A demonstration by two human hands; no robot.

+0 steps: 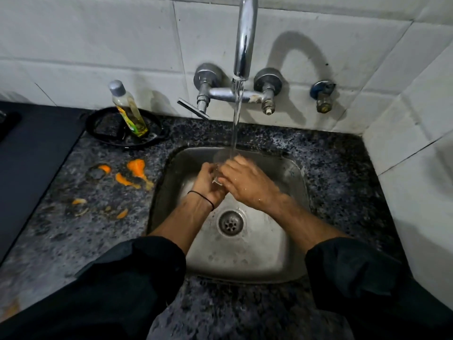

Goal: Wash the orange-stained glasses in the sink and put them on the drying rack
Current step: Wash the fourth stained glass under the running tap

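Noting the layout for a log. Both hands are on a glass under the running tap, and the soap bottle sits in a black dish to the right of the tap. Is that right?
Not quite: the head view shows the soap bottle in its black dish to the left of the tap, not the right. The left hand and right hand are on the glass under it.
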